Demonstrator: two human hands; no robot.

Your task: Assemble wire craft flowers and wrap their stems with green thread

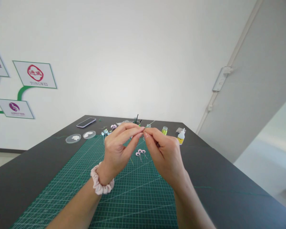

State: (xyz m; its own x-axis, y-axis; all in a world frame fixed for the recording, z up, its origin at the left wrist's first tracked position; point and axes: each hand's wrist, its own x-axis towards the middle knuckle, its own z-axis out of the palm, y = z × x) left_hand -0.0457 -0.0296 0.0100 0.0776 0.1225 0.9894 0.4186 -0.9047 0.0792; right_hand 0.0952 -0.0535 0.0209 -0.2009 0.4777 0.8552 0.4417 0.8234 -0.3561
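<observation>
My left hand [121,141], with a pale scrunchie [98,183] around its wrist, is raised over the green cutting mat [138,197]. Its thumb and index finger are pinched together. Facing it, my right hand [165,149] pinches with thumb and index finger, and the fingertips of both hands meet. Whatever lies between them is too small to make out. Below the hands, several small pink loop shapes on thin wire stems [140,153] rest on the mat. Light-blue petal shapes on stems [105,133] and a purple flower-like piece [113,127] sit beyond my left hand.
Two shallow clear dishes [73,138] with white pieces stand at the left, near a phone [86,122]. A yellow-green jar [164,130] and a white squeeze bottle with a yellow label [181,137] stand at the right. Dark-handled tools [136,119] rise behind my hands.
</observation>
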